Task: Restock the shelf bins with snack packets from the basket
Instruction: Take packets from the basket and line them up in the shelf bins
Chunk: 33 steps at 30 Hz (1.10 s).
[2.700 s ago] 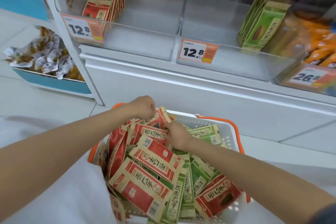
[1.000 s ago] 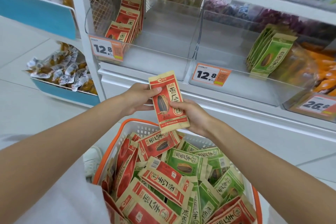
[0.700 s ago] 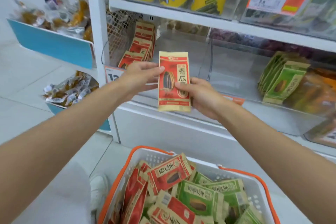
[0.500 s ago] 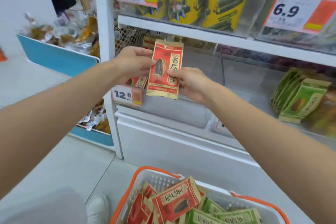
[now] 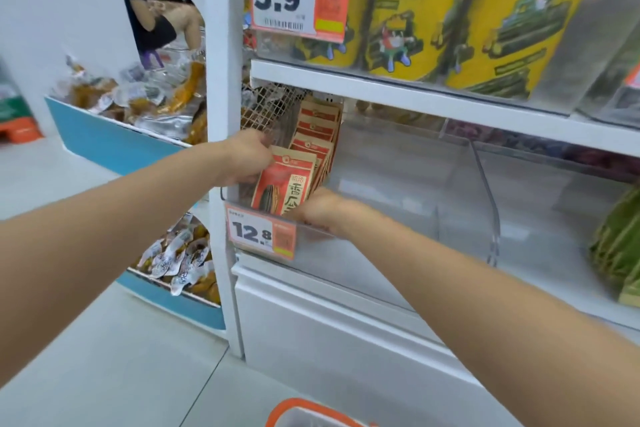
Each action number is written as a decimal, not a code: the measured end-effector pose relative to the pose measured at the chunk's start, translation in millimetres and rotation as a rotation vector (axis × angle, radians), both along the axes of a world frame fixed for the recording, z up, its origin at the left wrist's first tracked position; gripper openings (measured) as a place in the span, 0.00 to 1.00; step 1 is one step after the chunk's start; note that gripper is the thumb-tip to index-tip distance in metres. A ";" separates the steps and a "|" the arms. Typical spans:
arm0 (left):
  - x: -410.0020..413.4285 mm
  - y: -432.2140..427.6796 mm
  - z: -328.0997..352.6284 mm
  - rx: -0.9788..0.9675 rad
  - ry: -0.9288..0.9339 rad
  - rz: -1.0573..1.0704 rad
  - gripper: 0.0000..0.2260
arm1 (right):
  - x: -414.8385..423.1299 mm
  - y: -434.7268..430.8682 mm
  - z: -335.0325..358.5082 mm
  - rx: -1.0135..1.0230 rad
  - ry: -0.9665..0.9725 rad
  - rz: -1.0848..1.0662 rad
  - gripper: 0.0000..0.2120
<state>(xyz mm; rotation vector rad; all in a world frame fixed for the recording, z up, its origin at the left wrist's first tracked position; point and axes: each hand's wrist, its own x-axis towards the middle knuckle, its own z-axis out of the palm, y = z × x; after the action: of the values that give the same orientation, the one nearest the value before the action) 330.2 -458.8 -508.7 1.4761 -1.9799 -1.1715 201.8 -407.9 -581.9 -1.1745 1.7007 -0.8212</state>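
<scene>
A red snack packet (image 5: 285, 185) stands upright at the front of the clear left shelf bin (image 5: 381, 229), in front of a row of matching red packets (image 5: 317, 135). My left hand (image 5: 247, 156) holds its upper left edge inside the bin. My right hand (image 5: 323, 210) grips its lower right corner over the bin's front wall. Only the orange rim of the basket (image 5: 301, 409) shows at the bottom edge.
The bin carries a 12.8 price tag (image 5: 261, 230). To its right a second clear bin (image 5: 561, 218) holds green packets (image 5: 620, 246). Yellow canisters (image 5: 415, 10) fill the shelf above. Blue trays of wrapped snacks (image 5: 138, 107) hang at the left. A person stands far left.
Both hands carried the red packet from the basket up and left, then lowered it into the left bin. The view rose, so the basket dropped almost out of sight.
</scene>
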 end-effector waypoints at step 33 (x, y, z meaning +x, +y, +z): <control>-24.5 -18.1 -41.3 -0.405 -0.205 -0.064 0.37 | -26.1 -53.1 -17.2 -0.162 0.387 -0.167 0.49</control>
<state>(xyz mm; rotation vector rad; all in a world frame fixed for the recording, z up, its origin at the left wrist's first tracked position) 305.7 -476.8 -550.0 1.3680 -2.2490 -0.6062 175.7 -461.0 -599.1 -1.3820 2.1017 -0.8883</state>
